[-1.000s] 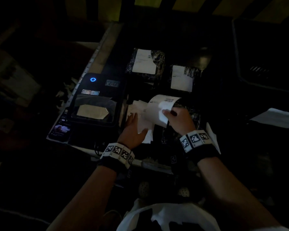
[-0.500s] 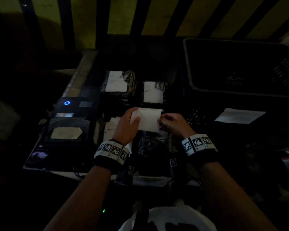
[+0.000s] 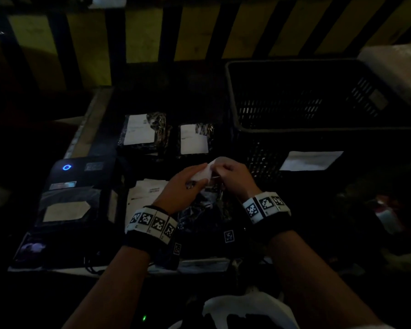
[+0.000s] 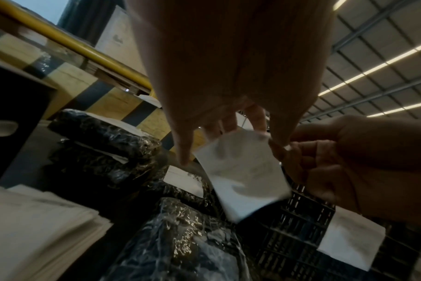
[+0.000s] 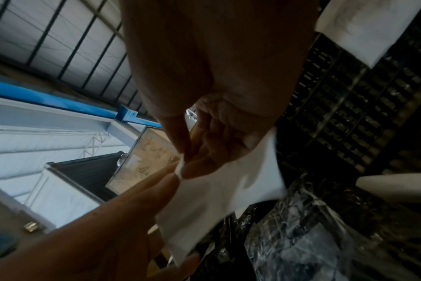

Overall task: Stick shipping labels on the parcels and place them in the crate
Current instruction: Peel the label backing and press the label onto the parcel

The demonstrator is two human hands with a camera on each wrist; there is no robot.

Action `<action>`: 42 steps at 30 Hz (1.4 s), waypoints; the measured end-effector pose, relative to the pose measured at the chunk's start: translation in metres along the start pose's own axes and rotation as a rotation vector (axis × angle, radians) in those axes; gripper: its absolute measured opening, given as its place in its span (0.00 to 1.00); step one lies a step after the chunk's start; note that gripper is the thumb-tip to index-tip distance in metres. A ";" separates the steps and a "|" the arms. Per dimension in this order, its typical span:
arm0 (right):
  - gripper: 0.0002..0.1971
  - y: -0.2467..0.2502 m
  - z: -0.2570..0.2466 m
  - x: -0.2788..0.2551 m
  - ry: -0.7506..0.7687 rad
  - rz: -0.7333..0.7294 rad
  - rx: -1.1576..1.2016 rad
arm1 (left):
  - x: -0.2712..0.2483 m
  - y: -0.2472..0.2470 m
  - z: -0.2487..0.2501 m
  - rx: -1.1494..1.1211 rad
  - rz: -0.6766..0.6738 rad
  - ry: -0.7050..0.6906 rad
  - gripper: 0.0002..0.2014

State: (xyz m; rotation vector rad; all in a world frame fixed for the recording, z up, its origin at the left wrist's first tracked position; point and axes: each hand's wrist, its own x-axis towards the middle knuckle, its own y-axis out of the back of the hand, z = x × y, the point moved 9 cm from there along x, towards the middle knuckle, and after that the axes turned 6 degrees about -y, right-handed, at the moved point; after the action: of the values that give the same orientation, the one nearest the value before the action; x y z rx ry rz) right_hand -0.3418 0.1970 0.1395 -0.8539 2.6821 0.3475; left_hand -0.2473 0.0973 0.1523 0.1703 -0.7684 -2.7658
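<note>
both hands (image 3: 185,186) pinching label (image 4: 243,178)

The head camera looks steeply down from above at a dim table (image 3: 100,108) and black crate (image 3: 230,91). Both wrist cameras sit close under the palms, angled upward (ceiling visible), facing the fingers. All three views share the white label (image 3: 203,175) (image 4: 243,178) (image 5: 219,192) and crate.

White label (image 3: 201,175), black crate (image 3: 230,96), yellow-and-black striped barrier (image 3: 195,32).
</note>
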 end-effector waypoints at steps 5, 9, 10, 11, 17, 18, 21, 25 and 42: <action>0.08 -0.001 -0.002 0.002 -0.005 -0.077 0.022 | -0.001 0.000 0.006 -0.114 0.023 0.000 0.20; 0.09 -0.005 -0.008 0.000 0.039 -0.174 -0.028 | 0.001 0.000 0.005 -0.149 0.063 0.020 0.18; 0.09 -0.006 -0.009 0.000 0.057 -0.193 -0.068 | 0.001 0.000 0.002 -0.166 0.074 0.044 0.18; 0.09 -0.007 -0.010 -0.001 0.077 -0.210 -0.107 | 0.002 0.001 0.000 -0.184 0.084 0.062 0.18; 0.10 -0.013 -0.015 -0.002 0.176 -0.230 -0.112 | 0.003 0.000 -0.003 -0.254 0.103 0.084 0.20; 0.10 -0.014 -0.015 -0.002 0.184 -0.228 -0.116 | 0.004 0.000 -0.004 -0.252 0.108 0.087 0.20; 0.09 -0.015 -0.012 0.002 0.174 -0.215 -0.095 | 0.004 -0.001 -0.008 -0.237 0.112 0.098 0.20; 0.09 -0.016 -0.013 0.000 0.190 -0.195 -0.120 | 0.003 -0.004 -0.009 -0.185 0.100 0.094 0.21; 0.07 -0.025 -0.007 -0.001 0.163 -0.268 -0.178 | -0.006 0.015 -0.010 -0.156 0.265 0.066 0.14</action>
State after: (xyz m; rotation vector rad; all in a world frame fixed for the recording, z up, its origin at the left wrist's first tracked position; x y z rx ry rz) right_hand -0.3278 0.1750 0.1426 -1.3310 2.6619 0.4759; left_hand -0.2361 0.0814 0.1520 0.1181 -0.5148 -2.5401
